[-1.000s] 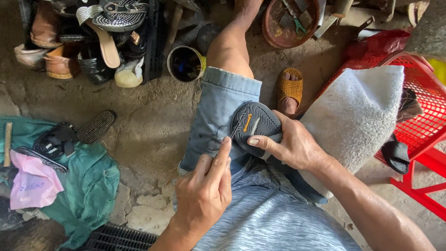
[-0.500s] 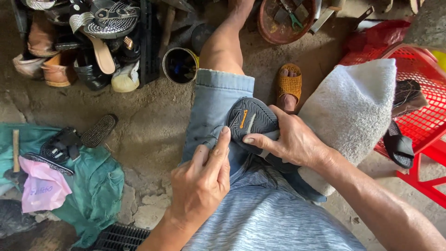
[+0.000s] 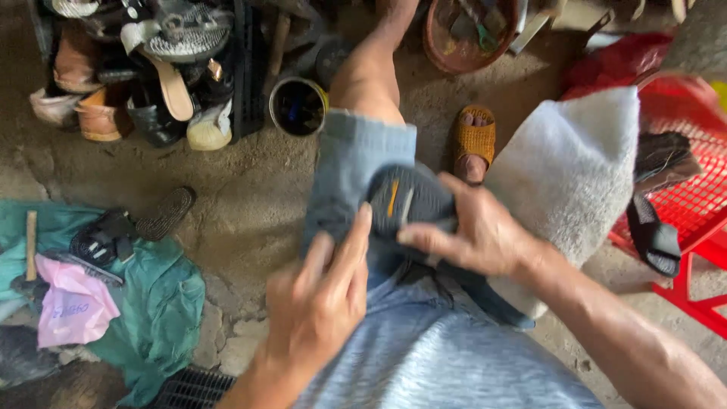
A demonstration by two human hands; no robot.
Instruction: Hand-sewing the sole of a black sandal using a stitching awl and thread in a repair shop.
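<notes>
Soft daylight, motion-blurred foreground

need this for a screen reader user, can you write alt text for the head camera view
Seen from above, a seated person's right hand holds a dark shoe sole with orange marks on the left knee, while the left hand touches its edge with the fingertips. A grey towel drapes the other knee; a pile of shoes and a green cloth lie on the concrete floor.

Matt rubber shoe sole (image 3: 409,201) on faded denim shorts (image 3: 356,163); fuzzy grey cloth (image 3: 575,167); rough concrete floor (image 3: 235,220).
</notes>
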